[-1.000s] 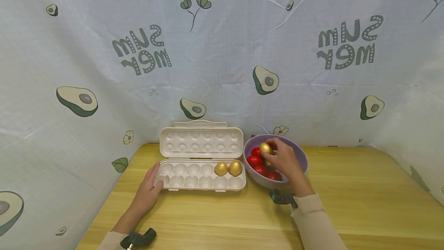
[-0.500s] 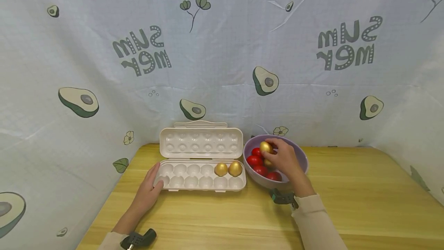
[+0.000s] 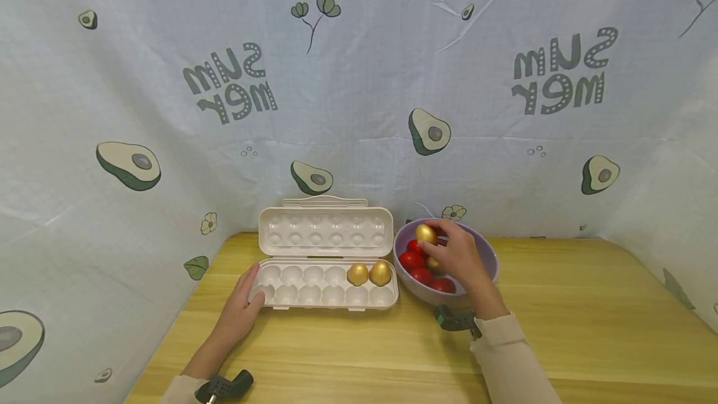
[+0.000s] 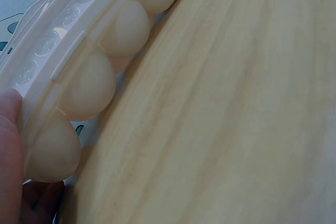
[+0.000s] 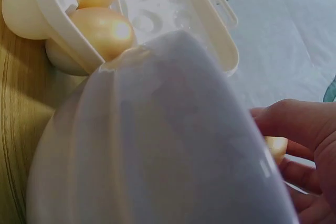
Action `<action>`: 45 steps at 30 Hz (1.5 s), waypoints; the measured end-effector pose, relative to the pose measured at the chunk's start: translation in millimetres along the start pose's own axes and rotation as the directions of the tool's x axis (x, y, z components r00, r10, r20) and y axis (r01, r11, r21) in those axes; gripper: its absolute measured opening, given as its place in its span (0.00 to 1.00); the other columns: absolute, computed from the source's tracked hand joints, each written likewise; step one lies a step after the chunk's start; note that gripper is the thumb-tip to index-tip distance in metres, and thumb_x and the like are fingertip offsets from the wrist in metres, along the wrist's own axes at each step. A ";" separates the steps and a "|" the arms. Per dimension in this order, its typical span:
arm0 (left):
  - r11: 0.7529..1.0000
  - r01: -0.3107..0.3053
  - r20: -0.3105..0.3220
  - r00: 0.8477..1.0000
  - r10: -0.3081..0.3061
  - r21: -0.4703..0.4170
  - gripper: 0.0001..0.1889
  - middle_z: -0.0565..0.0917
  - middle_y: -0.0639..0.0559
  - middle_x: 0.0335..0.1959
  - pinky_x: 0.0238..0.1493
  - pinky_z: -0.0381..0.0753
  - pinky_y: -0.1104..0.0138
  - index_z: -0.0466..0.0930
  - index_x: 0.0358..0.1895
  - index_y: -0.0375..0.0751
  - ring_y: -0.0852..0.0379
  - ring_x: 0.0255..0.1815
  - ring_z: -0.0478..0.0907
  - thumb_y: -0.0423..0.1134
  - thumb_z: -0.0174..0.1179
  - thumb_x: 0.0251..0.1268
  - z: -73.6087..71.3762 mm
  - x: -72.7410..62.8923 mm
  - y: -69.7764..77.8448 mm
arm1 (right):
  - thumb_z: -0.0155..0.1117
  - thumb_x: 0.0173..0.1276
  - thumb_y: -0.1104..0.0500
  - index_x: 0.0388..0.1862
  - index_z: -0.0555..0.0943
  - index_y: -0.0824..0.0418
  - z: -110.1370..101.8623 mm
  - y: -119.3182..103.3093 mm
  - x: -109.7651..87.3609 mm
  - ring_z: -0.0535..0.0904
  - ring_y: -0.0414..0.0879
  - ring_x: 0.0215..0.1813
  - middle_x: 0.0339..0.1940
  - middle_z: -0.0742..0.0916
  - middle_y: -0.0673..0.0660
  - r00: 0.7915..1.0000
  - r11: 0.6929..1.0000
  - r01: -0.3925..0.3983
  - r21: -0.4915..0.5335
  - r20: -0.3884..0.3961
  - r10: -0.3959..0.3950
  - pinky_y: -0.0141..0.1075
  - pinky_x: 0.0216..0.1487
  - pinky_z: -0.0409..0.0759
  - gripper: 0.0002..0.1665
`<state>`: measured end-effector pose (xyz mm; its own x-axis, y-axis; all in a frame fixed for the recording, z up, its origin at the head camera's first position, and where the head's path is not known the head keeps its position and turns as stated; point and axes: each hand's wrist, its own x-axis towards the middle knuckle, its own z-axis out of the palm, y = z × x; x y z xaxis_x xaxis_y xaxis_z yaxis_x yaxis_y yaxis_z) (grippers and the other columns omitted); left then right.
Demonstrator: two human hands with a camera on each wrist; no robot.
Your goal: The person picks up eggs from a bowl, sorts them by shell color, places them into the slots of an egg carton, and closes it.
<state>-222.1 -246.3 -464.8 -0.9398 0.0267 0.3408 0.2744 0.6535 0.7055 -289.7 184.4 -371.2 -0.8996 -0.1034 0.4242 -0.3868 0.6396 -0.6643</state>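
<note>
In the head view, my left hand (image 3: 238,307) grips the left end of an open egg carton (image 3: 315,257). The left wrist view has the thumb (image 4: 9,145) on the carton's rim and fingers below a pale cup (image 4: 55,150). Two gold eggs (image 3: 380,273) sit side by side at the right of the back row. Over a purple bowl (image 3: 427,296), my right hand (image 3: 459,253) pinches another gold egg (image 3: 426,233) between thumb and fingers. Below it lie several red eggs (image 3: 412,260) and one more gold egg (image 3: 433,264), partly hidden by the hand.
The carton's lid (image 3: 325,229) stands raised toward the printed cloth (image 3: 359,92) behind the table. Bowl and carton stand close together on the wooden table (image 3: 348,354). The bowl's wall (image 5: 157,140) fills much of the right wrist view.
My right hand has shifted the pinched gold egg slightly up and to the left over the bowl. The left hand and the carton stay in place.
</note>
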 end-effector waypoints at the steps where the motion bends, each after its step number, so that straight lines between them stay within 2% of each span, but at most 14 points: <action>1: 1.000 0.000 0.001 1.000 0.000 0.000 0.32 0.56 0.32 0.73 0.70 0.52 0.41 0.51 0.74 0.29 0.33 0.73 0.53 0.31 0.47 0.67 0.1 0.1 0.0 | 0.72 0.58 0.62 0.57 0.77 0.68 0.3 -0.7 0.1 0.80 0.60 0.53 0.52 0.82 0.66 1.000 1.000 0.004 0.003 -0.005 -0.004 0.48 0.51 0.81 0.27; 12: 1.000 -0.003 -0.001 1.000 0.003 0.005 0.33 0.56 0.32 0.73 0.70 0.52 0.41 0.51 0.74 0.29 0.33 0.73 0.53 0.31 0.47 0.67 1.0 0.9 1.0 | 0.74 0.55 0.63 0.54 0.79 0.67 4.9 -6.6 1.0 0.83 0.58 0.49 0.48 0.84 0.65 0.998 0.998 0.044 0.052 -0.056 -0.041 0.46 0.49 0.82 0.26; 23: 1.000 -0.006 -0.003 1.000 0.006 0.006 0.33 0.57 0.31 0.73 0.70 0.53 0.41 0.51 0.74 0.29 0.33 0.72 0.54 0.31 0.48 0.66 2.8 1.2 0.5 | 0.75 0.56 0.61 0.54 0.79 0.64 14.7 -8.2 0.1 0.83 0.56 0.51 0.50 0.84 0.63 0.995 0.996 0.070 0.061 -0.078 -0.065 0.43 0.49 0.82 0.27; 31: 1.000 -0.007 -0.004 1.000 0.007 -0.001 0.33 0.57 0.31 0.72 0.70 0.52 0.41 0.51 0.74 0.28 0.32 0.72 0.54 0.30 0.47 0.66 2.6 1.1 1.6 | 0.77 0.52 0.63 0.52 0.80 0.66 21.4 -17.2 -1.7 0.83 0.55 0.51 0.48 0.85 0.62 0.990 0.984 0.110 0.140 -0.105 -0.096 0.41 0.48 0.82 0.27; 35: 1.000 -0.013 -0.006 1.000 0.013 0.003 0.33 0.57 0.30 0.72 0.70 0.52 0.41 0.51 0.74 0.28 0.32 0.72 0.54 0.30 0.47 0.65 2.0 1.0 1.8 | 0.77 0.51 0.64 0.52 0.80 0.67 25.9 -23.9 -2.9 0.83 0.56 0.51 0.48 0.85 0.63 0.987 0.972 0.141 0.188 -0.104 -0.123 0.42 0.47 0.82 0.28; 43: 1.000 -0.002 -0.005 1.000 0.002 -0.004 0.33 0.56 0.31 0.72 0.70 0.52 0.41 0.51 0.74 0.28 0.33 0.72 0.53 0.30 0.47 0.66 1.0 -0.1 1.6 | 0.76 0.53 0.63 0.52 0.80 0.65 37.6 -34.7 -6.2 0.83 0.55 0.50 0.47 0.85 0.61 0.982 0.958 0.186 0.219 -0.066 -0.176 0.47 0.46 0.83 0.26; 45: 1.000 0.001 -0.004 1.000 -0.001 -0.005 0.33 0.56 0.31 0.73 0.70 0.52 0.42 0.51 0.74 0.29 0.33 0.73 0.53 0.31 0.47 0.66 0.6 -0.5 1.4 | 0.76 0.54 0.63 0.52 0.80 0.65 40.0 -36.6 -6.8 0.83 0.55 0.50 0.47 0.85 0.61 0.983 0.951 0.185 0.249 -0.058 -0.176 0.45 0.46 0.83 0.25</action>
<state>-221.3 -244.9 -464.3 -0.9392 0.0233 0.3425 0.2746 0.6497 0.7089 -277.5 131.3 -374.4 -0.8044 -0.1698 0.5693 -0.5843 0.3994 -0.7065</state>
